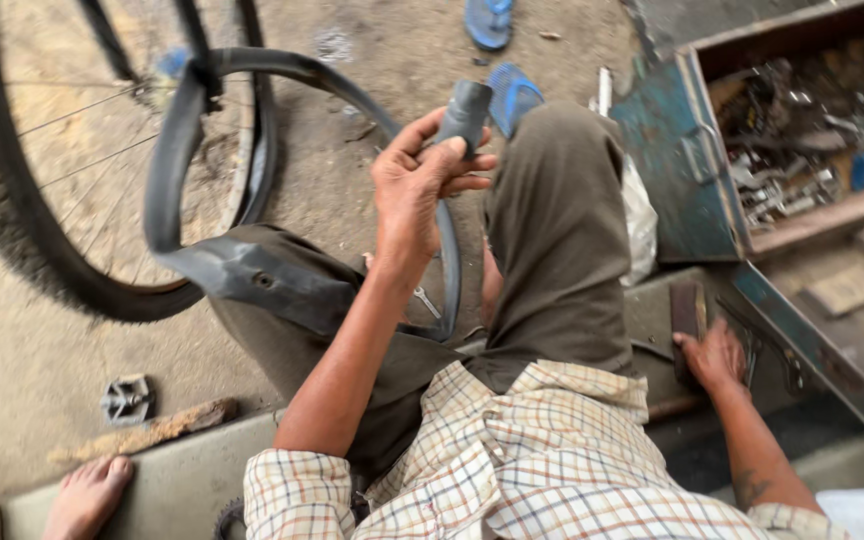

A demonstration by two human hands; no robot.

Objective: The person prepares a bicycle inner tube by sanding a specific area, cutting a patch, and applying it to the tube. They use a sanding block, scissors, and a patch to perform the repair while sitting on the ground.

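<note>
Left hand (422,185) grips a folded section of the black rubber inner tube (252,270) raised over the knees; right hand (714,355) rests on a dark flat block (687,310) beside the blue metal toolbox (672,170). Step in hand, judged: preparing the tube for patching; next calls for bringing the block to the held fold.

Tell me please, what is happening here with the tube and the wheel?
A seated person works on a black bicycle inner tube draped over the knees. The left hand grips a fold of the tube and holds it up. The right hand reaches down to a small dark block beside an open tool box full of metal parts. A bicycle wheel stands on the dirt ground in front.
</note>
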